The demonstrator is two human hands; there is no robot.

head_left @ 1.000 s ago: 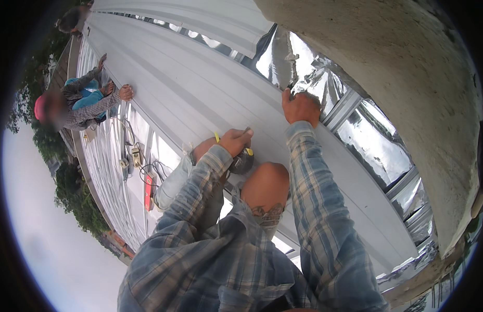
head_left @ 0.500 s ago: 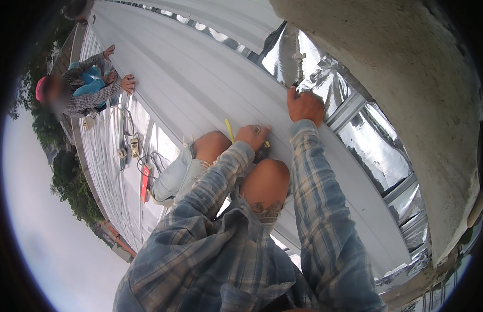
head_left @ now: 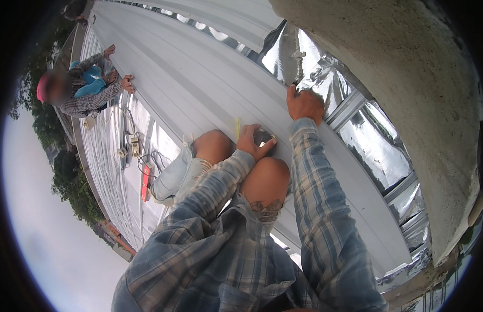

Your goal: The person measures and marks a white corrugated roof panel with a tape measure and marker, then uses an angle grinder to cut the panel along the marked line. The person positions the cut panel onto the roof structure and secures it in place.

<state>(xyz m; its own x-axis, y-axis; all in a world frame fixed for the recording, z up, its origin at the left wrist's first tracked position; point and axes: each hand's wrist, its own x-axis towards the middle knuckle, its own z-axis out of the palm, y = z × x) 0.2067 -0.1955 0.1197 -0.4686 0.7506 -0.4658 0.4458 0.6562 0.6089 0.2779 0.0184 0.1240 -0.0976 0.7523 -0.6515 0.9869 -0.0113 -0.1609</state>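
The wearer's bent knees (head_left: 266,179) are positioned over the lower part of a pale grey ribbed panel (head_left: 200,83). The left hand (head_left: 255,143) is grasping a dark, rounded tape measure (head_left: 264,137), fingers and thumb around it, above the panel between and just beyond the knees. A blurred yellow strip (head_left: 238,127) shows just left of that hand. The right hand (head_left: 306,105) is at the panel's right edge with its fingers curled; whether it clasps the edge or some small item cannot be determined.

The panel surface shows straight lengthwise ribs, running diagonally from lower right to upper left. Along its right side, creased reflective foil (head_left: 374,143) is exposed between metal rails (head_left: 351,109), bordered by a rough, stained concrete wall (head_left: 403,67). To the left, a red tool (head_left: 145,182) and a pale electrical box (head_left: 135,147) rest on silvery sheeting (head_left: 114,190).

Farther off, a co-worker (head_left: 98,99) in a pink cap has both hands at the panel's left edge. A second ribbed panel (head_left: 226,15) lies beyond. Trees (head_left: 77,197) and overcast sky (head_left: 43,249) bound the site.
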